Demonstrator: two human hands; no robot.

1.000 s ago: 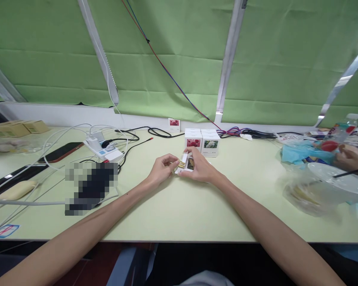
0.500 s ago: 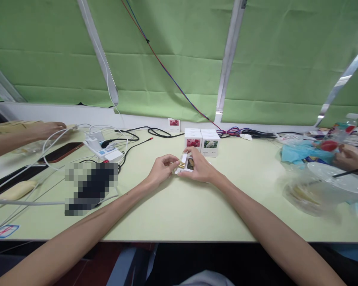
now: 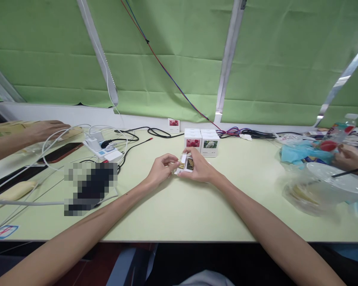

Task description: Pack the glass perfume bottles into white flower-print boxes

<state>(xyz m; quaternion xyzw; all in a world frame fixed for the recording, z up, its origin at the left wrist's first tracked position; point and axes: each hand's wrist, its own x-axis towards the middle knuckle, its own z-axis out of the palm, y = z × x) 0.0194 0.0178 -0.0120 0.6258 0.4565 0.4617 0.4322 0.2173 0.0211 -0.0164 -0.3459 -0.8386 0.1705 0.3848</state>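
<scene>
My right hand (image 3: 199,170) is wrapped round a small white box with a flower picture (image 3: 190,163), held just above or on the table; which of the two I cannot tell. At the box's open left end, the fingers of my left hand (image 3: 162,169) pinch a small shiny gold-coloured piece (image 3: 181,165), its exact kind too small to make out. Behind my hands, a white box with a red flower picture (image 3: 192,137) and a white box with a white flower picture (image 3: 210,143) stand side by side. My fingers hide parts of the held things.
A white card with red flowers (image 3: 174,125) leans at the back wall. Cables and a power strip (image 3: 103,149), phones and a blurred-out dark object lie left. At right are a lidded plastic cup (image 3: 335,178) and blue cloth (image 3: 296,153). Other people's hands (image 3: 49,130) work on both sides.
My hands stay almost in place, with only a slight shift of the gold-coloured piece at the box's end. The other person's hand at the left has moved a little.
</scene>
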